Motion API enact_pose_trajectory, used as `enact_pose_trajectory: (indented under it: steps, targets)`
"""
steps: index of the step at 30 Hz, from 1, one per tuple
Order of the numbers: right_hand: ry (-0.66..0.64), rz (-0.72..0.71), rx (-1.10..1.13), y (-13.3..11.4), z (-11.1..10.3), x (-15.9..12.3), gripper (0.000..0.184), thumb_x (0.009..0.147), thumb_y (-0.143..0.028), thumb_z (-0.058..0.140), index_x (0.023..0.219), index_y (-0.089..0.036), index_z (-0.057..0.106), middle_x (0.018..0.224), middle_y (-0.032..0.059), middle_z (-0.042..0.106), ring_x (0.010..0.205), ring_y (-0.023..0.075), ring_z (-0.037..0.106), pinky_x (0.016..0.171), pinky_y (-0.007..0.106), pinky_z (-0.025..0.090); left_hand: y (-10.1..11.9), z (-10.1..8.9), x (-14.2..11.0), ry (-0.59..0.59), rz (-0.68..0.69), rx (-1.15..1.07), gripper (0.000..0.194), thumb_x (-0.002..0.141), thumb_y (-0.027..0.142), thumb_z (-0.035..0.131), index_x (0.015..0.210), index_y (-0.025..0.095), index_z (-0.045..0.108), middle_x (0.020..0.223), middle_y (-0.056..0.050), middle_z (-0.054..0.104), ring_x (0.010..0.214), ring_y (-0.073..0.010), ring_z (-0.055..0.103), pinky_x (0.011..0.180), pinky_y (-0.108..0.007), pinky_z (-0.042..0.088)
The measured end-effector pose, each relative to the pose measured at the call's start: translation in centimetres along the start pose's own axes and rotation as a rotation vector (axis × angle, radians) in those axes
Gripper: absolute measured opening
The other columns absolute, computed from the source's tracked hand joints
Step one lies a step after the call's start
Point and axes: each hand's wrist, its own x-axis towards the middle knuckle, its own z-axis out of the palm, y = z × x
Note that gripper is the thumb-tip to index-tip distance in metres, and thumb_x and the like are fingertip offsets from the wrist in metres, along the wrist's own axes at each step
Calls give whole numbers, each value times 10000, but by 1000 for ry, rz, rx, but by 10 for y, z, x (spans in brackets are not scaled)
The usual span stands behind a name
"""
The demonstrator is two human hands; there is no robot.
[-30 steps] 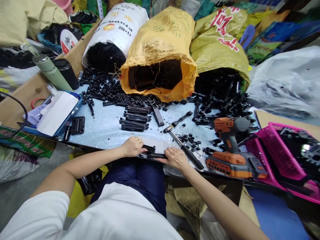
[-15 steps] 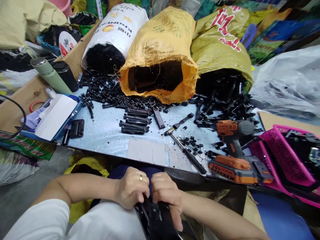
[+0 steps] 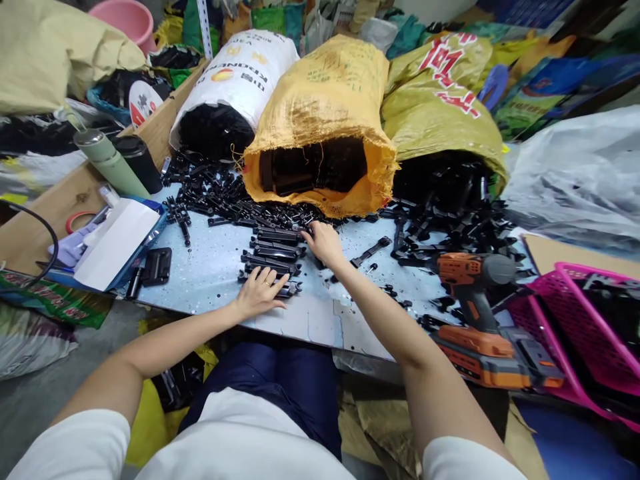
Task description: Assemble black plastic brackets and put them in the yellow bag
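My left hand (image 3: 260, 292) lies with spread fingers on the near end of a row of long black plastic parts (image 3: 277, 252), laid side by side on the table. At the far right end of that row is my right hand (image 3: 325, 243), its thumb and forefinger slightly apart and touching the nearest part's end. Some of its fingers are hidden. Beneath my right wrist a dark flat piece (image 3: 319, 264) shows only in part. My right forearm covers most of a hammer. A single black part (image 3: 371, 252) lies to the right.
Behind the row lies a heap of small black parts (image 3: 215, 193), before a white sack (image 3: 235, 80), an orange sack (image 3: 325, 87) and an olive sack (image 3: 440, 120). An orange cordless drill (image 3: 480, 320) and pink basket (image 3: 550, 293) stand right; a blue tray (image 3: 160, 227) sits left.
Both hands have moved from my lap up onto the table, to the row of black parts. The black item they held at my lap is out of sight there.
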Motion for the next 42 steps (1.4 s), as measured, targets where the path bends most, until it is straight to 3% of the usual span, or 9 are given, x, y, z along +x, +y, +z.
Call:
enact_pose_trajectory:
  steps: [6,12,18,23,26,28,33,38,42]
  targets:
    - [-269,326,-279,22,-4,16,526,799,-418,536,1218,-120,424,1051,186,601,922,306,592,749,403,458,-96,-9,68,-124,-542,114,295,893,177,385,1126,121,558,1136,-178,539,1093,-307,453,839,-408,382]
    - [-200,287,234,32,-3,-9,566,825,-478,509,1280,-147,438,879,81,642,804,213,607,725,336,472,-164,3,82,-225,-426,106,213,867,127,405,989,142,578,1220,-162,494,1164,-303,396,914,-436,322]
    - [-236,125,653,17,-36,-70,570,790,-490,574,1274,-204,480,1072,83,607,794,165,593,710,326,506,-151,-22,33,26,-485,-53,170,826,287,573,915,144,553,937,-113,611,956,-261,540,853,-395,394]
    - [-449,-326,426,-25,-38,-145,503,838,-438,556,1292,-231,492,1149,90,590,1007,205,557,879,347,442,-107,-64,-13,747,-544,-299,320,770,445,643,798,190,451,846,-42,584,857,-187,582,790,-325,448]
    - [-445,-423,196,-52,-12,-163,481,865,-395,521,1306,-204,486,1116,105,586,1005,216,538,878,347,412,-60,-70,-33,912,-446,-441,299,813,404,604,854,210,380,827,-11,572,770,-147,605,718,-288,466]
    - [-379,-361,48,-65,6,-159,452,868,-384,514,1284,-207,508,1108,107,582,999,229,520,852,353,397,-27,-62,-42,709,-379,-482,260,840,398,569,866,214,387,750,17,547,656,-127,587,623,-249,451]
    - [-326,-291,-66,-65,11,-134,394,844,-314,553,1231,-237,545,1099,87,586,1006,224,488,844,349,356,17,-24,-49,-154,-217,-427,177,915,364,423,860,199,457,757,-10,556,654,-162,582,590,-263,432]
    - [-430,-412,-16,-26,-16,-151,302,825,-136,498,1068,-249,637,1152,57,578,1075,216,469,963,398,298,0,-8,-44,-234,-322,-376,165,922,320,391,881,185,476,839,-46,560,764,-192,582,671,-295,441]
    - [-177,-29,-73,-14,-11,-167,319,858,-283,469,1137,-189,592,1259,124,489,1131,262,443,932,399,365,4,-7,-43,-151,-394,-491,145,909,298,395,872,190,484,839,-39,559,787,-187,569,707,-303,440]
